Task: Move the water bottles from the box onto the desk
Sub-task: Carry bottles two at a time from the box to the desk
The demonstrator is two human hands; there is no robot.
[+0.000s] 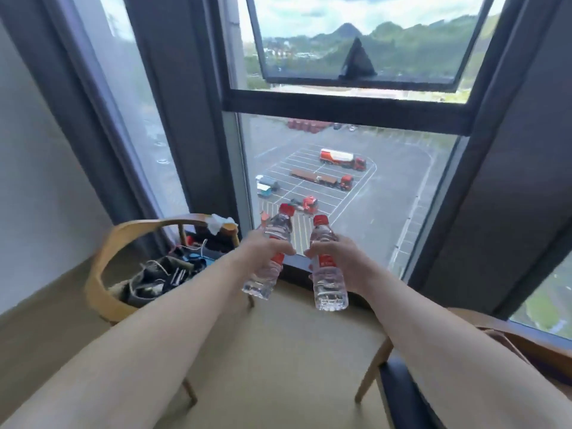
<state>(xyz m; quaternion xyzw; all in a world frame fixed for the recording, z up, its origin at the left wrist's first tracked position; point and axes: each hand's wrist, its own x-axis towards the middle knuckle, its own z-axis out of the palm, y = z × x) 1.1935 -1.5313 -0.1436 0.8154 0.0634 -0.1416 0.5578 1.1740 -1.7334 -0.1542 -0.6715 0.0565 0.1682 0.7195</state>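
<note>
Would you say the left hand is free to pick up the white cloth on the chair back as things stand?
Probably not yet. The left hand grips a bottle, so its fingers are taken, and the right hand holds another bottle. The cloth lies uncovered on the chair.

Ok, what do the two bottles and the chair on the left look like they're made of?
Left bottle and right bottle: likely thin clear plastic, ribbed and see-through, with red caps and labels. Chair: apparently light bentwood, with a smooth curved backrest and slim legs.
</note>
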